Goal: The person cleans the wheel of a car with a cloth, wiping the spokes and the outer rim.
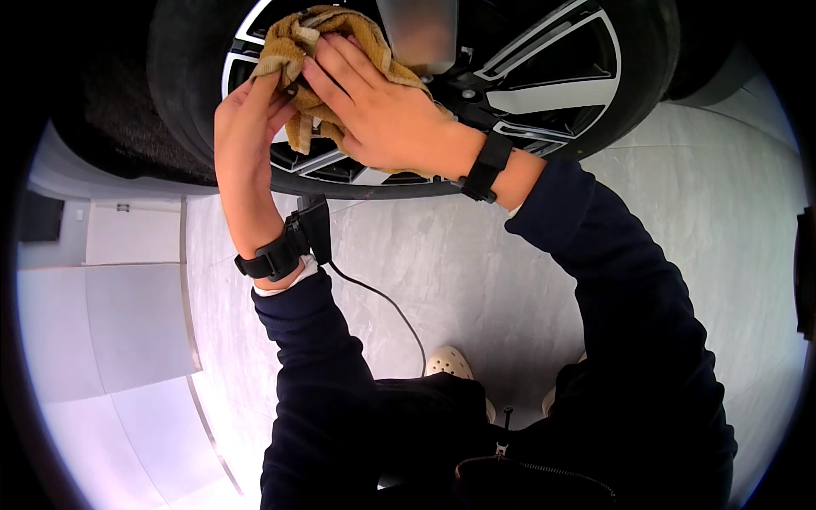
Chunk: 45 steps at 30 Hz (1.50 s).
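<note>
A brown cloth (376,44), crumpled and with pale edges, lies against the left part of a car wheel's black and silver alloy rim (554,95). My left hand (252,121) grips the cloth's left edge between thumb and fingers. Flat across the cloth lies my right hand (376,105), fingers extended and pointing up and left, pressing it to the rim. Part of the cloth hangs below my fingers over the spokes. Both wrists wear black straps, and the left one carries a black device (314,229) with a cable. What lies beneath the cloth is hidden.
The black tyre (650,70) surrounds the rim, with dark bodywork at its left. Grey floor tiles (446,274) lie below the wheel. A black cable (389,299) runs down from my left wrist towards a cream clog (449,362). Pale wall panels (140,325) stand at the left.
</note>
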Each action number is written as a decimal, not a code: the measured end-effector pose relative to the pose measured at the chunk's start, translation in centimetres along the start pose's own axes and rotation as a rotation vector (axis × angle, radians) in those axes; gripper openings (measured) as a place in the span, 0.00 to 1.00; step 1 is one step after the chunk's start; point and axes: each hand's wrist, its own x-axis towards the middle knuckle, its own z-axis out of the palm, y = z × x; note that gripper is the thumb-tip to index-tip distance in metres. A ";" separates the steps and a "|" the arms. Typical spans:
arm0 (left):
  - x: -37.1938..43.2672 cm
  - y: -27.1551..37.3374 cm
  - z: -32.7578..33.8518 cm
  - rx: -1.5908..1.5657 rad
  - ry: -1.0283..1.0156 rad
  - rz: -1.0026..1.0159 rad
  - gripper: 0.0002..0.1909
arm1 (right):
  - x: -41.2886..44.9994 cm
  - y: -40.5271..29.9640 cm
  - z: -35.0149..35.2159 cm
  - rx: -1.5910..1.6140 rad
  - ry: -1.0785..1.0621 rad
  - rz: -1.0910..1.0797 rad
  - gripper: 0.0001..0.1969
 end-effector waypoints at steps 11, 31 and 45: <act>-0.4 0.3 0.7 0.135 -0.145 -0.035 0.17 | -2.1 0.6 1.2 -0.002 -0.075 -0.034 0.39; -4.7 -2.6 8.1 1.588 0.064 0.638 0.02 | -6.7 3.4 2.9 -0.210 -0.112 -0.154 0.26; -2.6 -8.3 9.1 1.545 -0.263 0.512 0.06 | -12.8 6.6 4.1 -0.058 -0.364 -0.015 0.28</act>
